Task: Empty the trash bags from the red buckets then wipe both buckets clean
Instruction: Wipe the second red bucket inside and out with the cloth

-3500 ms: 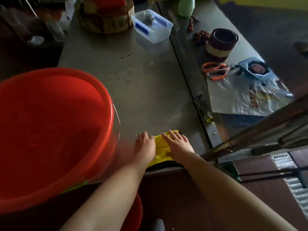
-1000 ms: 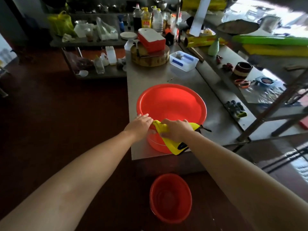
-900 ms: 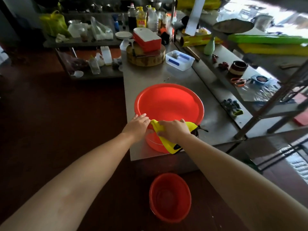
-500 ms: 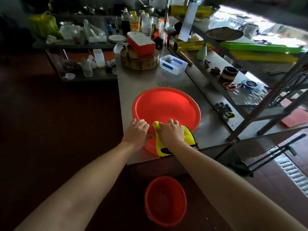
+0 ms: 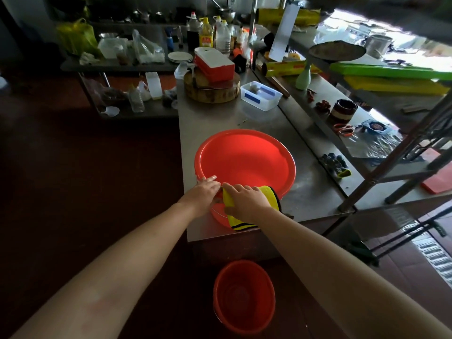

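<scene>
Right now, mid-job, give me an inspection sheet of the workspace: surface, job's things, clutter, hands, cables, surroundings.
Surface: steel table, bare metal with a few specks beyond the bucket.
Job's things: large red bucket on the table's near end, no bag in it; yellow cloth draped over its near rim; smaller red bucket on the floor below, no bag seen.
Clutter: clear plastic container and round chopping block with a red box on top, at the far end.
Hands: left hand rests on the near rim; right hand presses the cloth onto it.
Cables: nothing seen.
Surroundings: steel side shelf on the right holding orange scissors; dark floor.
</scene>
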